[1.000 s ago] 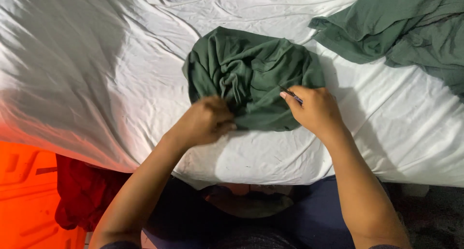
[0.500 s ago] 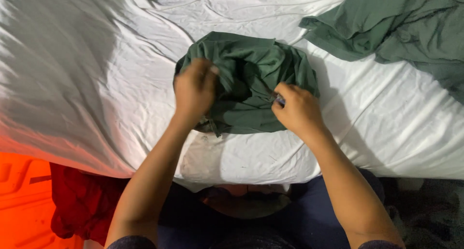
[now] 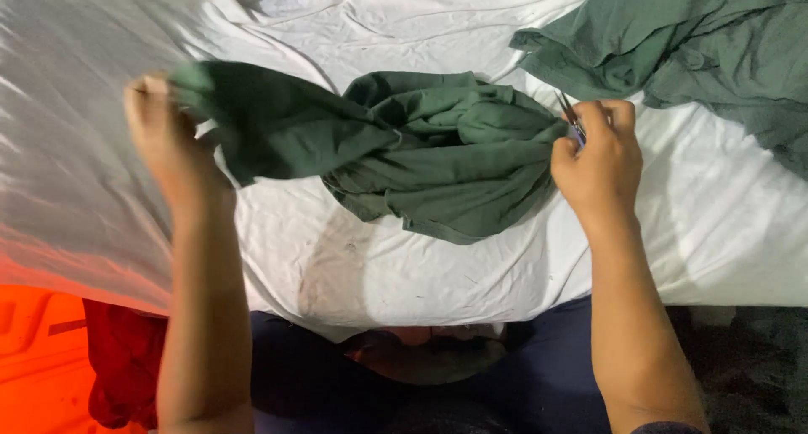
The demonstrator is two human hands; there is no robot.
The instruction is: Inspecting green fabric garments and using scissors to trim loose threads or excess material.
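A white sheet covers the bed, which fills most of the head view, its near edge running across the lower part of the picture against the person's dark lap. A second heap of green cloth lies bunched at the far right corner of the bed, untouched and well apart from the left hand.

The green garment sits in the middle of the bed, a little nearer the near edge than the far one. A moment ago it was a tight round bundle with both hands pressed close on it near the middle; now one end has been drawn out into a long flap that stretches toward the left side of the bed, lifted clear of the sheet. The rest still lies crumpled in the centre.

The left hand has travelled well out to the left and is raised, its grip clenched on the end of that flap. The right hand has moved less; it stays at the right edge of the bundle, grip pinched on the fabric there, with a thin dark object showing between the fingers that is too small to identify.

I judge the garment is being opened out, only partly spread so far.

An orange object and red cloth show below the near left corner.
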